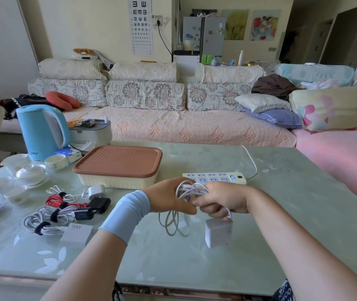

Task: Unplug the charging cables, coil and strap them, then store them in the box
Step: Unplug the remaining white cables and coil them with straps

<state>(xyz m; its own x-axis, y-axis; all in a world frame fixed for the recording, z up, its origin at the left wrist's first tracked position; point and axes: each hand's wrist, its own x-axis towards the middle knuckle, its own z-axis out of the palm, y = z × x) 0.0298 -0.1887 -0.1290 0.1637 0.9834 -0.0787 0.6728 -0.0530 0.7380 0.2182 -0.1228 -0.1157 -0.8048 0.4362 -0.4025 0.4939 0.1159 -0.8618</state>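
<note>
The white cable (191, 189) is bunched between both our hands, in the air just in front of the power strip (214, 178). Our left hand (169, 197) and right hand (222, 200) both close around the coils, hiding most of them. Loose loops and the white charger (217, 234) dangle below. Left of the strip sits the lidded box (118, 166).

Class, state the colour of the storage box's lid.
Reddish-brown lid, clearest in the head view.
</note>
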